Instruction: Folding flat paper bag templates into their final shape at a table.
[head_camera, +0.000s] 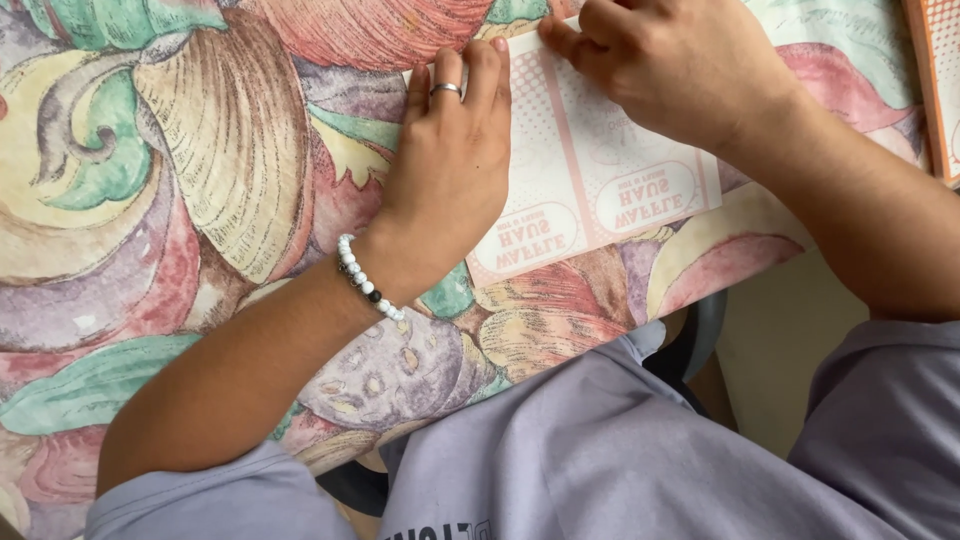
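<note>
A flat sheet of pale pink and white printed paper (600, 170) lies on a table covered with a bright floral cloth (200, 180). My left hand (452, 150), with a ring on one finger and a white bead bracelet at the wrist, rests palm down on the sheet's left part, fingers together and flat. My right hand (670, 60) presses its fingertips on the sheet's far edge near the top. Neither hand grips the paper; both lie flat on it.
An orange-edged printed sheet (940, 80) shows at the far right edge. The table's near edge runs diagonally across the middle. Below it are my lap in grey cloth (620, 450) and part of a dark chair (700, 340).
</note>
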